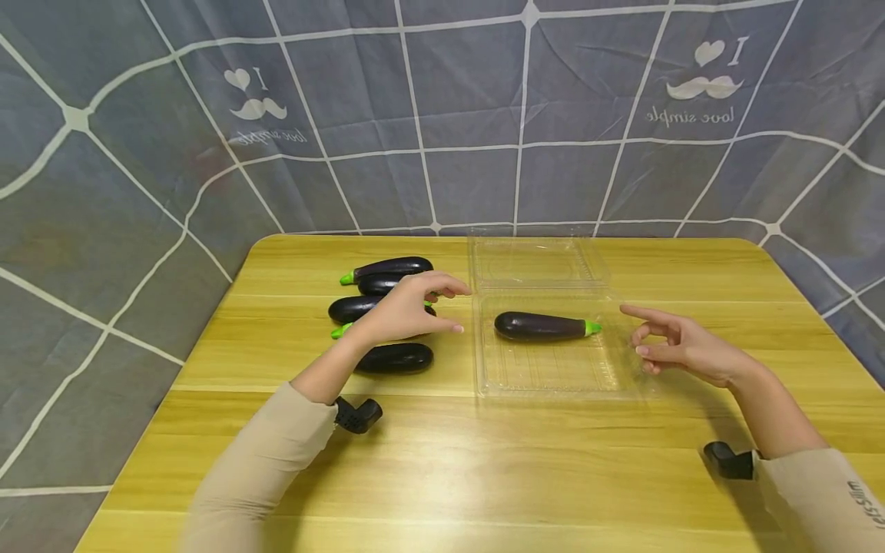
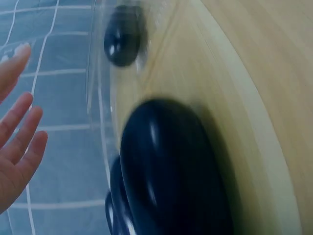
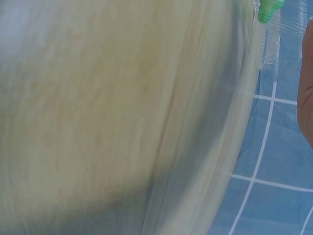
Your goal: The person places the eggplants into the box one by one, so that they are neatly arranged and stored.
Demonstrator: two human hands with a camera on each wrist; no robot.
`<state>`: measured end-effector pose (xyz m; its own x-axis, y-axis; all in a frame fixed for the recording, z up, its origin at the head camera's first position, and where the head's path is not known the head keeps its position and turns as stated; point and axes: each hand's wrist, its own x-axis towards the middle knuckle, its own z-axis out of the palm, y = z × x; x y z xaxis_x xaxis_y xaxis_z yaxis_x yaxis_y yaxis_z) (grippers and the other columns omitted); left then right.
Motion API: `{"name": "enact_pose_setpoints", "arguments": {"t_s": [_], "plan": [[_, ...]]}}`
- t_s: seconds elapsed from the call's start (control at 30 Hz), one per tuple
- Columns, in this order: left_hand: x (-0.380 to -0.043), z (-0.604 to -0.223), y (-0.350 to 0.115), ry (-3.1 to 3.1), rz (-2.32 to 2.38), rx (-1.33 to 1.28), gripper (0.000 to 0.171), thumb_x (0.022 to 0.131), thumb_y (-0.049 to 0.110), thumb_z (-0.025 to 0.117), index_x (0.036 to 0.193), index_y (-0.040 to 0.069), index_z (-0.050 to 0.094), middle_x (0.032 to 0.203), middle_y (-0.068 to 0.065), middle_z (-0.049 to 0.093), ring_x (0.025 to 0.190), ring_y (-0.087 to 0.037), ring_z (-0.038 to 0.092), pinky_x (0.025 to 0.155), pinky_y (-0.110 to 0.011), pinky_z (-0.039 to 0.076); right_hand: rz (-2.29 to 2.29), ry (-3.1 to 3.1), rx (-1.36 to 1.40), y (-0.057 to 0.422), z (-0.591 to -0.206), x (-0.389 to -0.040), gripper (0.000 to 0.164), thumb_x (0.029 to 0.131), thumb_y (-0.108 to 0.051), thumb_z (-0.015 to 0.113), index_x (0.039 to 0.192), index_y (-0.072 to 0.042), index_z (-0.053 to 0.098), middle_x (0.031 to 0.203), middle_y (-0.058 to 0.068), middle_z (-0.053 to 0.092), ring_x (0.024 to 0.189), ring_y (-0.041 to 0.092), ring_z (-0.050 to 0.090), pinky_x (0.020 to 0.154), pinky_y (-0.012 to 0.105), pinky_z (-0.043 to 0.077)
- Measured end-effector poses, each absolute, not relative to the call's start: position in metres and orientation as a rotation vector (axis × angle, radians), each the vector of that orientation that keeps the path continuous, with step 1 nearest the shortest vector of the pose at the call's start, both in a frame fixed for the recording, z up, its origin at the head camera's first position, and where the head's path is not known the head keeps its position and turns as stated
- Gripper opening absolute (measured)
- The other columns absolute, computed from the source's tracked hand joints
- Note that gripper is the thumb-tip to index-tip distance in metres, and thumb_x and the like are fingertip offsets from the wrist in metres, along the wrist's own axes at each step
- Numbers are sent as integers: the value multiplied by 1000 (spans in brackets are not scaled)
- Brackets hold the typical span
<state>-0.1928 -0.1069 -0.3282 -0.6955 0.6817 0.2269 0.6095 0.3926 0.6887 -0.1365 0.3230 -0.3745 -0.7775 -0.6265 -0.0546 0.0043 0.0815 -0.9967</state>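
Hovering left of centre in the head view, the left hand is empty, thumb and fingers wide apart, over several eggplants. Right of centre, the empty right hand, fingers loosely bent, is beside a clear container holding a single eggplant.

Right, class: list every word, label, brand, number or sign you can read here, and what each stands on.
"I", beside a white heart, printed twice on the grey backdrop cloth.
"love simple", mirror-reversed, under each white moustache on that cloth.
Lettering on the right sleeve: sideways, too small to read surely.
Eggplants and clear plastic clamshell container: no lettering visible.
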Motion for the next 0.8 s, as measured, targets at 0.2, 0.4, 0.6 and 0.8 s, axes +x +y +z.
{"name": "enact_pose_setpoints", "arguments": {"t_s": [0.2,0.4,0.6,0.8], "plan": [[-186,-330,-150,2526,1277,1021,49,74,22,80,118,9,62,117,-1,59,108,-24,54,90,-39,47,-1731,1906,-598,324,-376,-138,63,94,8,45,148,-1,15,103,9,53,69,11,58,62,30,53],[-172,-343,-196,2523,1355,881,48,73,15,80,115,1,63,116,-10,61,107,-27,54,90,-45,46,-1712,1914,-590,323,-378,-138,65,94,7,45,146,5,7,103,9,52,70,11,58,63,29,53],[-161,-353,-228,2494,1405,753,48,72,13,80,115,-1,62,116,-15,60,108,-33,54,92,-47,44,-1712,1909,-590,325,-378,-138,64,94,8,45,147,2,10,103,10,52,70,11,58,63,31,53],[-159,-363,-245,2500,1397,676,48,74,14,79,116,0,61,117,-16,61,109,-34,54,93,-47,44,-1716,1906,-599,325,-377,-139,64,94,8,45,148,0,11,103,10,52,70,12,58,62,31,53]]}}
